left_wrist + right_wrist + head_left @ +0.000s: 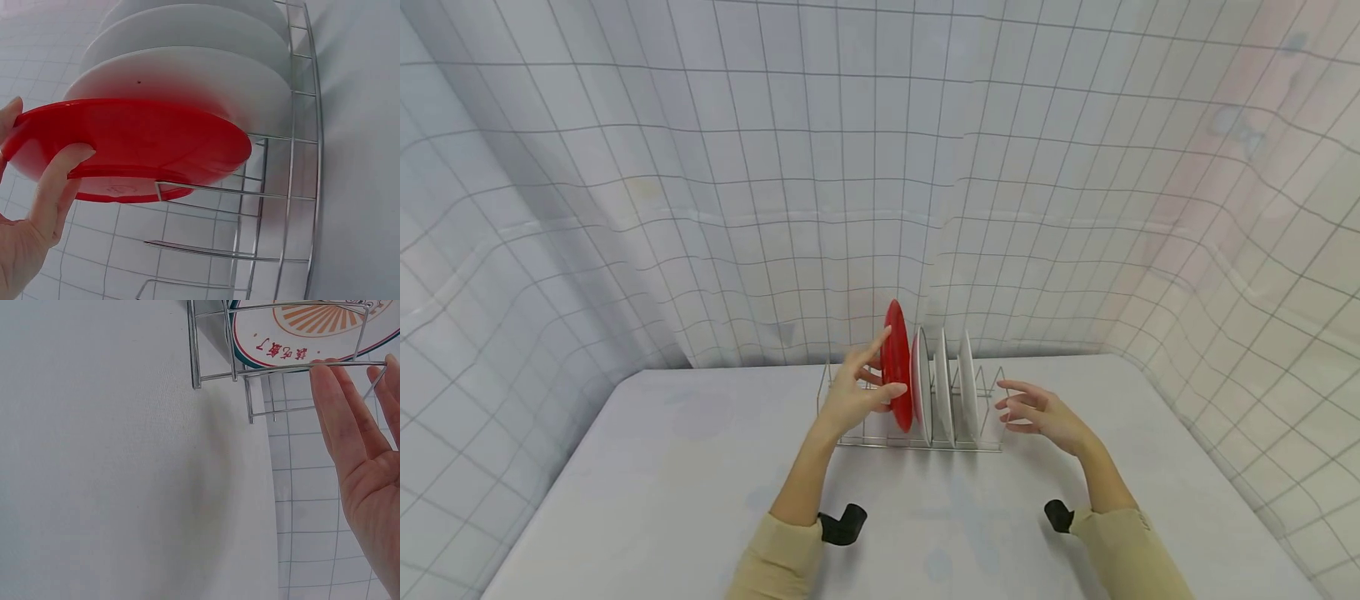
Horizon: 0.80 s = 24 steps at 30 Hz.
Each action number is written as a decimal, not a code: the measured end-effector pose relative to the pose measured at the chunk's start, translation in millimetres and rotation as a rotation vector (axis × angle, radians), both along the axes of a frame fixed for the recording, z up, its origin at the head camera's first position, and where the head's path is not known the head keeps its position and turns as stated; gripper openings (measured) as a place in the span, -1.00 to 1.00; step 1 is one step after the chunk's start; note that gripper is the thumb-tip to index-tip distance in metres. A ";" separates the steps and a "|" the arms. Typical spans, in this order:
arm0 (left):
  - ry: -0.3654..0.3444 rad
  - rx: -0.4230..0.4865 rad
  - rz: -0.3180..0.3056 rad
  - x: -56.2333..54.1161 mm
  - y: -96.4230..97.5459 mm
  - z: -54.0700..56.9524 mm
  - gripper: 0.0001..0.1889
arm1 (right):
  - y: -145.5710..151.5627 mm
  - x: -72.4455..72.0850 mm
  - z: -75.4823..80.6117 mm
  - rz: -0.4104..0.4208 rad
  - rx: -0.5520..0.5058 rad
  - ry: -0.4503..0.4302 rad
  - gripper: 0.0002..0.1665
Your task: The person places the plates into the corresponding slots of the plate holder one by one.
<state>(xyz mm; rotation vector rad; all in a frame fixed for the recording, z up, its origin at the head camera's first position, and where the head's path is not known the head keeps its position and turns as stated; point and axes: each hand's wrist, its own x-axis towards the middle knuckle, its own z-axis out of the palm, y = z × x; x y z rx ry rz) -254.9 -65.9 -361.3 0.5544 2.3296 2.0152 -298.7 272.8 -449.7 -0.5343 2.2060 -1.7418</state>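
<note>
My left hand [850, 396] holds a red plate [896, 367] by its edge, at the left part of a wire dish rack [917, 445]. The red plate [144, 137] stands on edge, its top above the other plates; the left wrist view shows its footed underside. Beside it, several white plates [966, 383] stand upright in the slots. At the rack's right end my right hand [1045, 414] has its fingers extended and loosely bent, holding nothing. In the right wrist view its fingertips [322, 372] are at the rack's end wire; I cannot tell whether they touch it.
The rack stands near the back edge of a white table [662, 467]. Behind and at both sides hangs a white grid-patterned curtain [850, 167]. The outermost right plate [262, 344] bears a printed orange fan pattern and red characters. Black wrist mounts [844, 525] sit below both hands.
</note>
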 end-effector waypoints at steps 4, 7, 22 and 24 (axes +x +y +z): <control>0.009 -0.031 0.007 -1.3 3.2 -9.7 -0.21 | -0.2 -0.3 0.1 0.001 -0.002 -0.008 -0.39; 0.030 -0.040 0.010 -1.4 4.8 -15.2 -0.22 | 0.1 -0.5 -0.1 0.001 0.000 -0.012 -0.39; 0.122 -0.077 0.075 9.5 8.5 -28.6 -0.26 | 0.8 -0.1 -0.1 -0.010 0.011 -0.009 -0.40; 0.118 -0.078 0.089 11.7 8.8 -28.9 -0.26 | 0.2 -0.2 0.0 -0.008 0.011 -0.005 -0.40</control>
